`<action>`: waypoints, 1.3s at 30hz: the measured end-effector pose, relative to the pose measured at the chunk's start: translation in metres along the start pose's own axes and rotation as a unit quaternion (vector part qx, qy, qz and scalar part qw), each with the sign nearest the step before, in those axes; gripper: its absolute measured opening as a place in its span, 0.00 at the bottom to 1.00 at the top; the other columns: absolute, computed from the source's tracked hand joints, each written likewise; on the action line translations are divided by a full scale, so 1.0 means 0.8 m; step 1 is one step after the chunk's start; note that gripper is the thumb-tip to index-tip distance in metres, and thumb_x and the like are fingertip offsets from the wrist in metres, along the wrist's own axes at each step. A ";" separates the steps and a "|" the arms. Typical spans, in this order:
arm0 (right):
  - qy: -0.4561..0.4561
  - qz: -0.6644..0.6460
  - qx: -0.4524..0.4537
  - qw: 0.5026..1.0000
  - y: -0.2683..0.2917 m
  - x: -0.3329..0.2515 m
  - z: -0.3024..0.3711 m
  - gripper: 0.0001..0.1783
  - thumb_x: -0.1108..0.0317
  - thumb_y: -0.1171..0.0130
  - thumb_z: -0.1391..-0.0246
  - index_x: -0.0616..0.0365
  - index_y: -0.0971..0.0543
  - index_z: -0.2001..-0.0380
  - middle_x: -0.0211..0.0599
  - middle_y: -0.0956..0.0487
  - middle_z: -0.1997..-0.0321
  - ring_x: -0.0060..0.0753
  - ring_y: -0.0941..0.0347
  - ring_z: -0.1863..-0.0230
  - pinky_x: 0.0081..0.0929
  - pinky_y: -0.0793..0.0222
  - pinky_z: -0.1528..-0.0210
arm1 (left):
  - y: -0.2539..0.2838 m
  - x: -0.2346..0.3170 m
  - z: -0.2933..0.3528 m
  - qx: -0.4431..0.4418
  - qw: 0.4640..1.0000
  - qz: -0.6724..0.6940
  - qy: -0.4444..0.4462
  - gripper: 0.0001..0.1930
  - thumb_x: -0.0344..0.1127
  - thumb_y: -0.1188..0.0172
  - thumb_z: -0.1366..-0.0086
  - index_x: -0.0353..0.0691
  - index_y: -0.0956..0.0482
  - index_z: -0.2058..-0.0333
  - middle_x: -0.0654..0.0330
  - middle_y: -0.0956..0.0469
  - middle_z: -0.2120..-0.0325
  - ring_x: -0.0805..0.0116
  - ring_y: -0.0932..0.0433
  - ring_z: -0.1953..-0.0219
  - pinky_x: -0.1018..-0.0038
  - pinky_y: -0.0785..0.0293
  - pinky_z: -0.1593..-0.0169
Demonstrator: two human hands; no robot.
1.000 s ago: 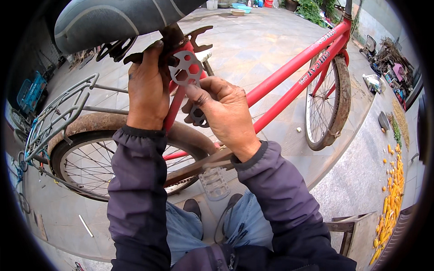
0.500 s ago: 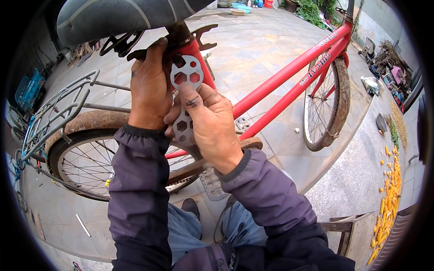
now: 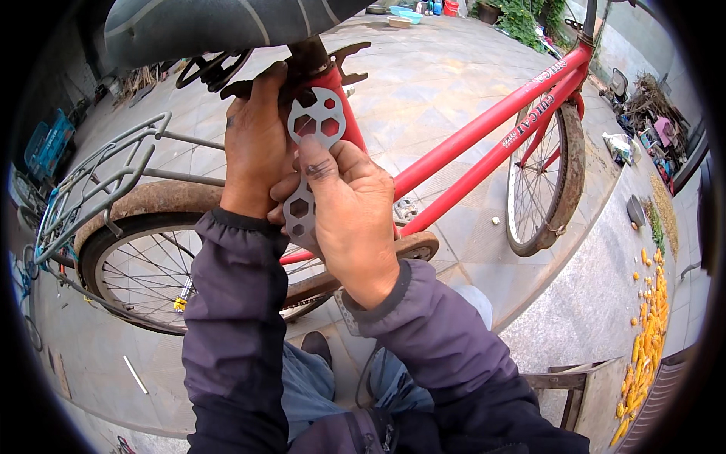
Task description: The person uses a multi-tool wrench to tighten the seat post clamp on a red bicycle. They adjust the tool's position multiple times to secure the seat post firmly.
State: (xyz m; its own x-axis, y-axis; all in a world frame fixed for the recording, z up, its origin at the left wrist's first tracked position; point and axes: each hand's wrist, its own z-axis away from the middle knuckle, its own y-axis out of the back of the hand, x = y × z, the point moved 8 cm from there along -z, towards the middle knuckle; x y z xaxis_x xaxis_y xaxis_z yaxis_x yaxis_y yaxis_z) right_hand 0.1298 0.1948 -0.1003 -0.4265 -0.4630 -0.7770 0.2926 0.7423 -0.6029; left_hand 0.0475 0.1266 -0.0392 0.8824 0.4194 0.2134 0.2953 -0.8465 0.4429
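Observation:
A flat grey hex-hole wrench [image 3: 300, 209], with hexagonal openings of several sizes, is pinched in my right hand [image 3: 352, 208], thumb on its face. Its upper end lies over a dark bolt at the seat clamp of a red bicycle [image 3: 459, 157]. My left hand [image 3: 258, 147] is closed at a dark, rusty metal bracket [image 3: 236, 89] under the black saddle [image 3: 219, 29], its thumb pointing up beside the seat post [image 3: 308, 54]. Most of the left fingers are hidden behind the hand and the frame. The wrench stands slightly tilted, close to the left hand.
A wire rear rack [image 3: 102, 178] and the rusty-fendered rear wheel [image 3: 144, 265] are at the left. To the right stand the front wheel [image 3: 546, 174] and a wooden stool [image 3: 582, 393]. Corn cobs [image 3: 643, 356] lie along the right side, and basins [image 3: 404, 17] sit far off.
The wrench has turned slightly clockwise with my right hand, its upper end shifting right and its lower end left. My left hand keeps its place at the bracket. The view has shifted a little.

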 end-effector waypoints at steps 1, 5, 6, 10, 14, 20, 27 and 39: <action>0.007 0.001 0.004 1.000 0.000 0.000 -0.002 0.15 0.62 0.47 0.41 0.63 0.30 0.76 0.31 0.25 0.84 0.18 0.31 0.87 0.16 0.37 0.86 | -0.001 0.001 -0.001 0.012 1.000 -0.018 -0.012 0.24 0.33 0.45 0.46 0.39 0.34 0.49 0.53 0.24 0.59 0.54 0.27 0.63 0.64 0.30 0.57; 0.131 0.149 0.035 0.979 0.012 -0.003 -0.013 0.16 0.64 0.46 0.42 0.64 0.30 0.78 0.30 0.27 0.85 0.17 0.33 0.87 0.17 0.39 0.85 | -0.005 -0.007 -0.001 0.000 0.984 0.161 0.080 0.18 0.31 0.50 0.41 0.37 0.33 0.50 0.53 0.23 0.61 0.60 0.25 0.66 0.68 0.28 0.62; 0.181 0.214 0.046 0.959 0.017 -0.006 -0.016 0.16 0.64 0.46 0.42 0.64 0.30 0.79 0.30 0.28 0.85 0.17 0.34 0.87 0.18 0.39 0.85 | -0.006 0.001 -0.001 0.010 0.976 0.203 0.073 0.17 0.30 0.51 0.40 0.36 0.32 0.51 0.54 0.23 0.62 0.62 0.25 0.66 0.70 0.28 0.62; 0.088 0.129 0.013 0.988 0.015 -0.001 -0.014 0.16 0.63 0.46 0.42 0.63 0.30 0.79 0.30 0.27 0.84 0.16 0.34 0.86 0.17 0.38 0.83 | -0.021 -0.013 0.001 -0.037 0.901 0.390 0.189 0.23 0.22 0.51 0.44 0.32 0.38 0.47 0.49 0.26 0.57 0.63 0.25 0.57 0.71 0.28 0.57; -0.015 0.029 -0.023 0.999 0.007 -0.003 -0.003 0.14 0.64 0.46 0.42 0.63 0.28 0.76 0.29 0.26 0.82 0.14 0.33 0.83 0.15 0.38 0.80 | -0.008 -0.008 -0.002 -0.034 0.967 0.231 0.098 0.22 0.20 0.52 0.42 0.31 0.37 0.48 0.51 0.27 0.58 0.65 0.26 0.61 0.74 0.28 0.60; 0.106 0.199 -0.030 0.974 0.021 -0.019 -0.002 0.11 0.66 0.46 0.42 0.62 0.27 0.73 0.30 0.25 0.82 0.13 0.32 0.82 0.14 0.38 0.80 | -0.011 -0.005 0.001 -0.025 0.990 0.118 0.068 0.18 0.23 0.52 0.39 0.32 0.33 0.50 0.57 0.28 0.66 0.71 0.29 0.67 0.77 0.30 0.62; 0.182 0.282 -0.022 0.942 0.039 -0.035 -0.013 0.12 0.65 0.46 0.41 0.61 0.27 0.75 0.29 0.25 0.83 0.12 0.33 0.81 0.13 0.39 0.79 | -0.026 -0.012 0.006 0.023 0.796 0.539 0.275 0.15 0.35 0.53 0.34 0.34 0.30 0.52 0.56 0.26 0.63 0.69 0.28 0.66 0.74 0.30 0.60; 0.176 0.325 -0.090 0.925 0.025 -0.053 -0.041 0.08 0.69 0.45 0.46 0.64 0.22 0.68 0.33 0.29 0.85 0.20 0.36 0.83 0.24 0.39 0.79 | -0.018 -0.014 0.001 0.069 0.878 0.425 0.210 0.15 0.42 0.53 0.35 0.38 0.23 0.63 0.65 0.27 0.77 0.80 0.31 0.77 0.81 0.33 0.73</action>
State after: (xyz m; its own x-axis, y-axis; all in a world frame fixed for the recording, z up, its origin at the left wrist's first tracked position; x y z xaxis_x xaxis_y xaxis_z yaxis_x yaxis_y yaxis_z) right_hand 0.1257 0.2453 -0.0732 -0.4722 0.2729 -0.8382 0.4510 0.8918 0.0363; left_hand 0.0341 0.1337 -0.0489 0.6004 -0.3241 0.7311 -0.3376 -0.9315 -0.1356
